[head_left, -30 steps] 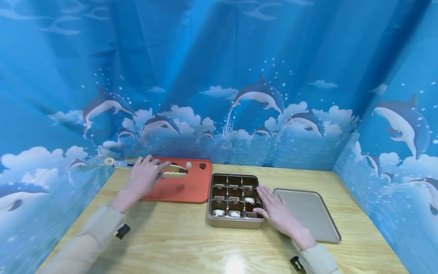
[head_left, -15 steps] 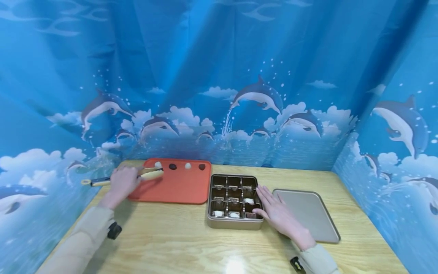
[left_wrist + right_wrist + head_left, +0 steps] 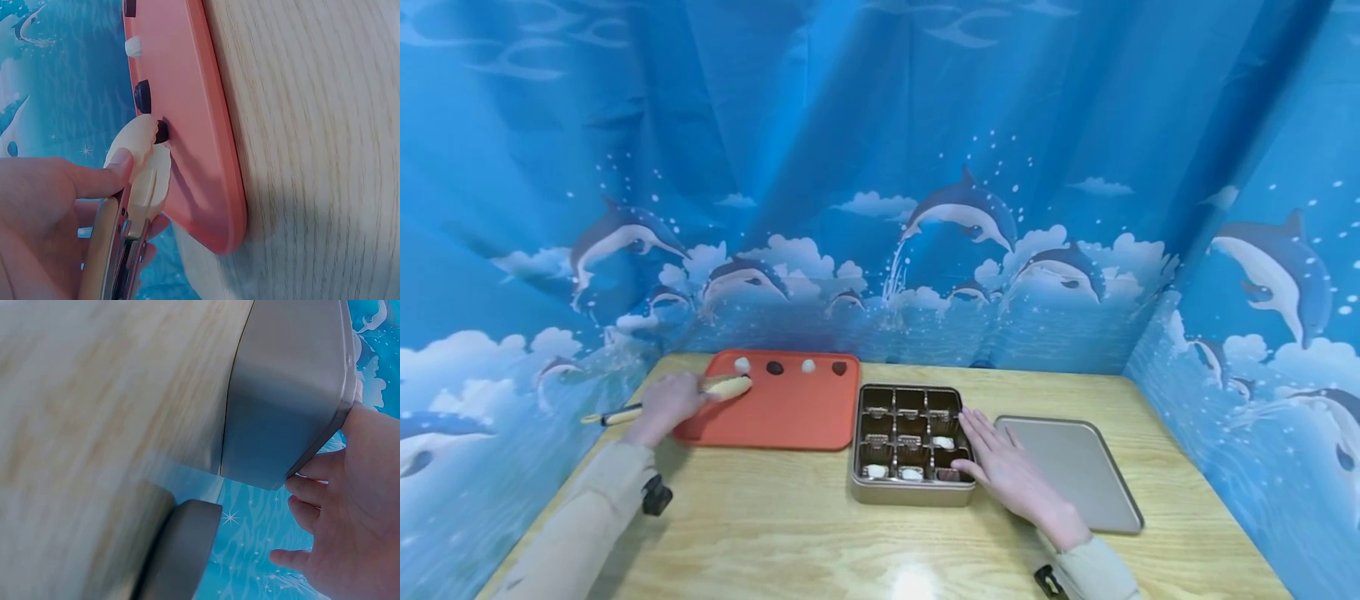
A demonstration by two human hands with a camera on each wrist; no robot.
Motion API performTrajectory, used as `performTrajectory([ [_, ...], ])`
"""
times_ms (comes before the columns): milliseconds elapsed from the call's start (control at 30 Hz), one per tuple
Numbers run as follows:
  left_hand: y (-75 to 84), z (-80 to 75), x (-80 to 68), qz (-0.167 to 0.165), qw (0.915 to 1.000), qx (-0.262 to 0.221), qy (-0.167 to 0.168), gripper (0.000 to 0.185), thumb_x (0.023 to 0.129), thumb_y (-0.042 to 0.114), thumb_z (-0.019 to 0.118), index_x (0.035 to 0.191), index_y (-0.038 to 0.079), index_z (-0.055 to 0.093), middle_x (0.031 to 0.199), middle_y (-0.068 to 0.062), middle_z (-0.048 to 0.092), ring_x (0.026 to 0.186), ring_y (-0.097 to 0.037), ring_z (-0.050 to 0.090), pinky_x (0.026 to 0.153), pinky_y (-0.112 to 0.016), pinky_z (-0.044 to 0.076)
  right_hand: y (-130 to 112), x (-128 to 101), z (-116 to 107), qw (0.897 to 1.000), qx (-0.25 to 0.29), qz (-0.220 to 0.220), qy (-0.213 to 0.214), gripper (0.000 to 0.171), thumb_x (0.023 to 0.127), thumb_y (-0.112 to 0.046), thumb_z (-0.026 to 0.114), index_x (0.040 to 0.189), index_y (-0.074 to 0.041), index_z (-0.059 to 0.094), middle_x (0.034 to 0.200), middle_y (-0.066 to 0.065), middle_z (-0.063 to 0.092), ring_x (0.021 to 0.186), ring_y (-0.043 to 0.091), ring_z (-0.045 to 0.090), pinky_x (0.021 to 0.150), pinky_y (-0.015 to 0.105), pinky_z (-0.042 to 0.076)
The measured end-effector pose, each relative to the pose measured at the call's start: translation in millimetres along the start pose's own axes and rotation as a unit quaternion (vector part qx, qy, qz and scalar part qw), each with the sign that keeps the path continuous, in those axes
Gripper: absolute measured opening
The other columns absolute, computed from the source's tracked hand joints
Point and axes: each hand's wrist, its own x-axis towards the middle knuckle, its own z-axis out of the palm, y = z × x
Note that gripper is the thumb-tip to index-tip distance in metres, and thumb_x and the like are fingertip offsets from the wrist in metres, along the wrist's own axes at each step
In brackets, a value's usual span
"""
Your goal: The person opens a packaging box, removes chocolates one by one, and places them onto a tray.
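Since a second ago the left hand (image 3: 664,406) has drawn the tongs (image 3: 700,392) back from the middle of the tray (image 3: 782,417) to its 9 o'clock edge, uncovering a row of sweets along the far rim. The hand grips the tongs with fingers curled round the handles; in the left wrist view the cream tips (image 3: 147,162) are nearly together, closing on a dark sweet (image 3: 162,132) on the tray. Two white pieces and two dark ones show along the rim in the head view. The right hand (image 3: 1011,475) lies flat, fingers straight, on the 3 o'clock rim of the box (image 3: 910,492). The lid (image 3: 1075,475) lies at 3 o'clock of the box, just beside it on the table (image 3: 790,533).
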Motion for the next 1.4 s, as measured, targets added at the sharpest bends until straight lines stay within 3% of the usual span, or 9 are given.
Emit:
performTrajectory([
  [167,-3.8,-1.3,-1.3,-0.017,0.9999,0.005,0.000,0.060,0.097,0.037,0.064,0.135,-0.009,0.057,0.130,-0.038,0.056,0.117,-0.060,0.050,0.094,-0.069,0.041,-1.7,0.2,-0.6,1.000,0.006,0.001,-0.001,0.075,0.104,-0.048,0.048,0.158,0.000,0.027,0.164,0.016,0.020,0.151,0.035,0.023,0.118,0.062,0.017],
  [467,-9.8,-1.4,1.8,-0.013,0.9996,0.001,0.025,0.049,0.100,0.036,0.060,0.128,-0.005,0.063,0.118,-0.036,0.062,0.105,-0.058,0.057,0.081,-0.067,0.046,-0.8,0.0,0.0,1.000,0.004,0.000,-0.003,0.076,0.104,-0.048,0.049,0.158,0.000,0.027,0.164,0.015,0.020,0.151,0.035,0.022,0.118,0.062,0.017],
  [667,-7.2,0.8,1.9,0.005,0.9986,0.002,0.052,0.046,0.100,0.033,0.061,0.124,-0.006,0.065,0.115,-0.035,0.064,0.103,-0.058,0.057,0.080,-0.068,0.046,-0.4,-0.7,-0.3,1.000,0.002,-0.001,-0.001,0.075,0.104,-0.048,0.048,0.158,0.000,0.027,0.164,0.015,0.020,0.151,0.035,0.022,0.119,0.062,0.017],
  [867,-1.0,4.1,4.5,-0.014,0.9988,0.017,0.043,0.050,0.103,0.034,0.057,0.133,-0.006,0.061,0.118,-0.036,0.062,0.101,-0.054,0.060,0.081,-0.064,0.049,-2.4,-0.9,-2.7,1.000,0.005,-0.004,-0.001,0.075,0.104,-0.047,0.049,0.157,0.001,0.027,0.163,0.016,0.021,0.151,0.036,0.023,0.119,0.062,0.017],
  [1133,4.2,-1.8,6.0,-0.082,0.9962,-0.023,0.018,0.041,0.103,0.038,0.057,0.095,0.000,0.072,0.083,-0.020,0.062,0.072,-0.034,0.060,0.056,-0.042,0.046,-2.6,-0.8,-0.9,1.000,0.003,-0.003,0.000,0.076,0.104,-0.048,0.049,0.158,0.001,0.027,0.164,0.016,0.021,0.151,0.035,0.023,0.119,0.062,0.018],
  [1400,-1.6,-11.3,-0.8,-0.083,0.9958,-0.032,-0.022,0.040,0.102,0.038,0.057,0.084,0.004,0.070,0.077,-0.013,0.058,0.073,-0.033,0.059,0.062,-0.045,0.046,-1.6,0.1,0.3,1.000,0.005,0.000,0.003,0.075,0.104,-0.047,0.048,0.157,0.001,0.027,0.164,0.016,0.021,0.151,0.036,0.023,0.119,0.063,0.017],
])
